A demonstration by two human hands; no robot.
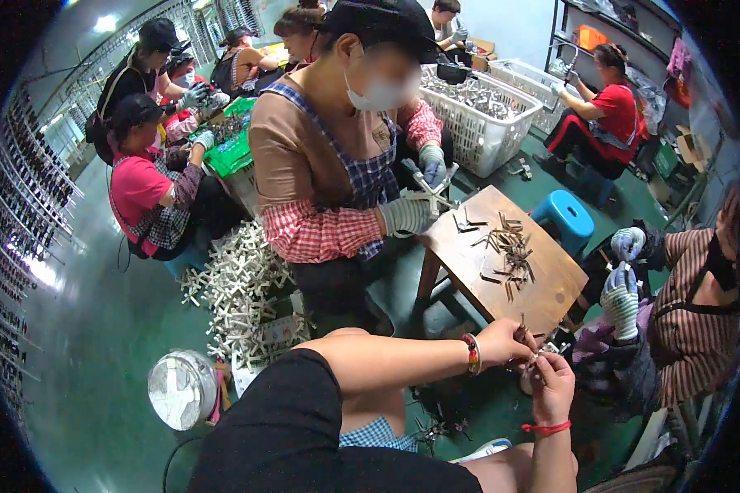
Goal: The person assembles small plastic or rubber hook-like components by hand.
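Note:
My left hand (506, 343), with a beaded bracelet at the wrist, is closed with the fingertips pinched by the table's near corner. A thin dark strip (523, 324) sticks up from its fingers. Right beside it, fingertips almost meeting, my right hand (553, 384) pinches a small pale piece (534, 358), too small to name; a red cord circles that wrist. Just beyond, a pile of thin dark metal strips (514, 251) lies on the low wooden table (460, 238). Across it, a co-worker's gloved hands (415, 209) hold a white cross-shaped part (432, 194).
White cross-shaped parts (238, 287) are heaped on the floor at left, near a round metal tin (177, 390). A blue stool (564, 215) stands behind the table. At right sits a striped-shirted co-worker with gloved hands (621, 287). White crates (477, 123) hold more parts.

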